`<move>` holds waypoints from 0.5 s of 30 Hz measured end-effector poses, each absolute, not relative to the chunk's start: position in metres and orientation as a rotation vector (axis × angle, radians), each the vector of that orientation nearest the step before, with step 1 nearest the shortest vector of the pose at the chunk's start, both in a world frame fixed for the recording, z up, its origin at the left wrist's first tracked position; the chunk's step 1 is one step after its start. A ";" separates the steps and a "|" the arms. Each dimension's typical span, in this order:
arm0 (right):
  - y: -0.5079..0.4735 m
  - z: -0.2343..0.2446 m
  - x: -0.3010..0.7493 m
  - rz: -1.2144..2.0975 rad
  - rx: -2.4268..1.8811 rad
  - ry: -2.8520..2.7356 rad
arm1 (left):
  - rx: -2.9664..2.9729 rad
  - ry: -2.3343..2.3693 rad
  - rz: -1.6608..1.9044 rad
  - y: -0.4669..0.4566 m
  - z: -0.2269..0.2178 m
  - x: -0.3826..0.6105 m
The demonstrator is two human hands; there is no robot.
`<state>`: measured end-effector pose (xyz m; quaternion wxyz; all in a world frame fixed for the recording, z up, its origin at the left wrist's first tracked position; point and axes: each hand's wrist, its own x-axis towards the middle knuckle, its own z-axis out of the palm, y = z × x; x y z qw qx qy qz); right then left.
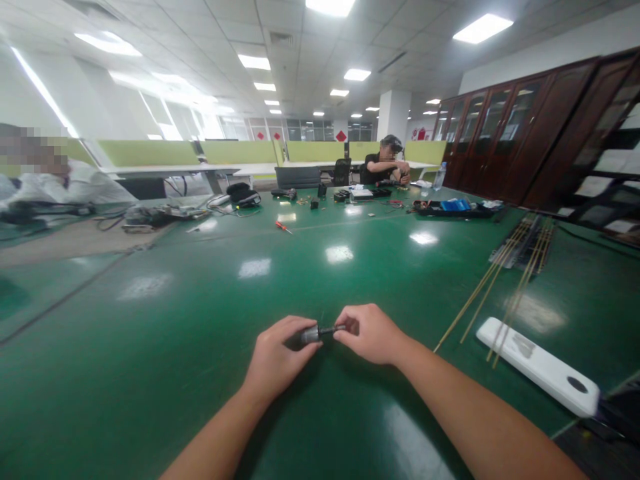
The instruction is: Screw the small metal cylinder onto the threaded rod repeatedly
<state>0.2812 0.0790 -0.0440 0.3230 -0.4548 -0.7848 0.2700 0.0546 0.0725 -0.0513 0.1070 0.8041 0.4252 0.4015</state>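
Near the middle of the green table, my left hand grips a small grey metal cylinder with a thin shaft between thumb and fingers. The dark shaft points right, roughly level. At its far end, my right hand pinches the tip between thumb and forefinger. Both hands are closed on this one piece, just above the tabletop. The fingers partly cover the cylinder and the shaft tip, so the exact kind of part cannot be made out.
A red-handled screwdriver lies farther back. At right are thin yellowish rods and a long white device. A black tray holds blue items. One person sits across the table, another at far left, near cables.
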 end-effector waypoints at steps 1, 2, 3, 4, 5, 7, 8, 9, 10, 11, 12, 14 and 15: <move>0.079 -0.044 0.281 0.710 -1.196 -2.059 | 2.368 1.250 1.185 0.073 -0.051 0.055; 0.079 -0.044 0.281 0.711 -1.198 -2.059 | 2.366 1.246 1.188 0.073 -0.051 0.055; 0.080 -0.044 0.281 0.712 -1.199 -2.061 | 2.363 1.243 1.190 0.073 -0.051 0.054; 0.080 -0.044 0.281 0.713 -1.200 -2.062 | 2.358 1.241 1.191 0.073 -0.051 0.054; 0.080 -0.044 0.281 0.712 -1.199 -2.065 | 2.352 1.242 1.191 0.073 -0.051 0.054; 0.080 -0.044 0.282 0.706 -1.198 -2.067 | 2.342 1.246 1.191 0.073 -0.051 0.054; 0.080 -0.044 0.282 0.703 -1.197 -2.066 | 2.339 1.249 1.190 0.073 -0.051 0.054; 0.080 -0.044 0.282 0.703 -1.195 -2.065 | 2.337 1.253 1.189 0.073 -0.051 0.054; 0.080 -0.044 0.282 0.703 -1.194 -2.063 | 2.337 1.255 1.187 0.073 -0.051 0.054; 0.080 -0.043 0.282 0.704 -1.195 -2.061 | 2.338 1.255 1.187 0.073 -0.051 0.054; 0.080 -0.043 0.282 0.704 -1.196 -2.059 | 2.340 1.253 1.186 0.073 -0.051 0.053; 0.079 -0.042 0.282 0.702 -1.199 -2.058 | 2.343 1.250 1.187 0.073 -0.050 0.053; 0.079 -0.041 0.282 0.700 -1.200 -2.059 | 2.343 1.249 1.188 0.073 -0.050 0.053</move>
